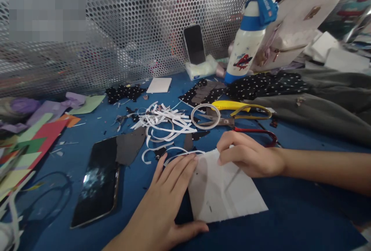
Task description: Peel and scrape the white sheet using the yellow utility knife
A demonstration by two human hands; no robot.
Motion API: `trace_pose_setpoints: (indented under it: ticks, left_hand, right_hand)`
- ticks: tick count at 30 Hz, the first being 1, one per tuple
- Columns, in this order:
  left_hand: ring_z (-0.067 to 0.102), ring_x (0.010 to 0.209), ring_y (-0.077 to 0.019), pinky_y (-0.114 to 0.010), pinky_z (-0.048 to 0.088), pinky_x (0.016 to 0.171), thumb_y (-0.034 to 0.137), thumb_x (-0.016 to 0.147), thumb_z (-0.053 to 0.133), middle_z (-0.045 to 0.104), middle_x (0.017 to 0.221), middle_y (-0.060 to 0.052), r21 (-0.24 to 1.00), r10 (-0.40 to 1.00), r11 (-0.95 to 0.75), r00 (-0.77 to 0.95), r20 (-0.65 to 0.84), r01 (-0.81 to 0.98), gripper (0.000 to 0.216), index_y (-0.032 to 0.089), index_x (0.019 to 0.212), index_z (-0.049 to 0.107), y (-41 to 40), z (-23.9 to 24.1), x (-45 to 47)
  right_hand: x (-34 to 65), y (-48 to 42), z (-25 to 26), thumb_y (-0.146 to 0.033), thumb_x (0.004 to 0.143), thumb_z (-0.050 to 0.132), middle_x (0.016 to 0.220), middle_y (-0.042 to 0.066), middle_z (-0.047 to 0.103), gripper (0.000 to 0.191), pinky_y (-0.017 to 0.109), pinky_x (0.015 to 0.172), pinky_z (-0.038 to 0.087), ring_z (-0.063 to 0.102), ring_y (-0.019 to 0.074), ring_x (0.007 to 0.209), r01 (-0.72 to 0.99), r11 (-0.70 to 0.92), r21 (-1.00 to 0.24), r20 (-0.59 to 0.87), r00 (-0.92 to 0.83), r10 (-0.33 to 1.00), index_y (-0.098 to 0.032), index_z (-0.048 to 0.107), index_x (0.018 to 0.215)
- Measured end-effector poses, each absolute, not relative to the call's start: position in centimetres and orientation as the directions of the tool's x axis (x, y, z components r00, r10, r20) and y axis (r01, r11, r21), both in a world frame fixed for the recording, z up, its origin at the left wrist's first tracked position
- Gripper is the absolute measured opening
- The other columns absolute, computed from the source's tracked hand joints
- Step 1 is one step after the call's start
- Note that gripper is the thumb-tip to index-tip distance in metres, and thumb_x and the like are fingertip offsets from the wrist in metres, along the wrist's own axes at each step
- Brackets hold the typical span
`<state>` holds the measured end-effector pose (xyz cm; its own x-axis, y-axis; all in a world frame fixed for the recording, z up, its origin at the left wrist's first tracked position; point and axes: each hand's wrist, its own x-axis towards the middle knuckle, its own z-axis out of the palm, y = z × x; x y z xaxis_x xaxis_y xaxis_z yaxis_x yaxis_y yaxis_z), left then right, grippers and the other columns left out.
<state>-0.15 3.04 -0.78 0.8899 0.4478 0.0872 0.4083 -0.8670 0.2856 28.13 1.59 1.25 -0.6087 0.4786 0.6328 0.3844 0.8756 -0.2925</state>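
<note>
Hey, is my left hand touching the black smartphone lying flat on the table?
Apart: the head view shows a strip of blue tabletop between your left hand and the black smartphone.

- No text can be read with certainty.
- Bottle (240, 59), near the tabletop's (174, 88) far edge: a red and blue Spider-Man picture (243, 62) on its side, with small blue lettering (240, 55) above, too blurred to read.
- Bottle's blue strap (268, 11): pale lettering, too small to make out.
- Soft white packet (203, 70), by the same edge: a blue logo (197, 76), illegible.
</note>
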Motion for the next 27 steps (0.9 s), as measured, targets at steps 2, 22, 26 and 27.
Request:
trace_pose_setpoints:
  ticks: [2,22,26,27]
  left_hand:
    - [0.037,0.146,-0.0328,-0.061,0.010,0.125,0.079,0.083,0.059,0.037,0.161,-0.011,0.293,0.452,-0.863,0.888,0.083,0.412,0.106,0.021,0.160,0.013,3.0,-0.8,-0.1]
    - [0.034,0.147,-0.0353,-0.065,0.013,0.123,0.079,0.086,0.054,0.033,0.163,-0.011,0.256,0.426,-0.883,0.901,0.082,0.394,0.107,0.020,0.163,0.008,3.0,-0.8,-0.3]
    - [0.036,0.146,-0.0366,-0.066,0.016,0.122,0.080,0.085,0.053,0.034,0.163,-0.011,0.261,0.435,-0.877,0.897,0.074,0.404,0.106,0.022,0.163,0.010,3.0,-0.7,-0.3]
    - [0.037,0.146,-0.0369,-0.066,0.016,0.122,0.080,0.085,0.053,0.034,0.162,-0.011,0.264,0.437,-0.875,0.897,0.070,0.406,0.106,0.022,0.163,0.010,3.0,-0.7,-0.3]
  right_hand:
    - [28.2,1.5,1.3,-0.003,0.101,0.035,0.093,0.006,0.051,0.026,0.025,0.072,0.051,0.054,0.0149,0.085,0.358,0.869,-0.342,0.666,-0.560,0.493,-0.018,0.052,0.112]
    - [27.6,2.2,0.2,-0.009,0.099,0.053,0.099,0.002,0.050,0.011,0.024,0.060,0.061,0.069,0.0105,0.076,0.086,0.441,-0.893,0.406,-0.267,0.874,-0.020,0.054,0.103]
    - [27.6,2.3,0.0,-0.007,0.099,0.050,0.100,0.003,0.053,0.015,0.025,0.061,0.063,0.072,0.0134,0.081,0.086,0.400,-0.913,0.358,-0.305,0.882,-0.020,0.053,0.106]
    - [27.6,2.2,0.1,-0.007,0.099,0.049,0.100,0.003,0.055,0.015,0.025,0.062,0.063,0.073,0.0139,0.083,0.086,0.396,-0.914,0.352,-0.317,0.881,-0.019,0.054,0.106]
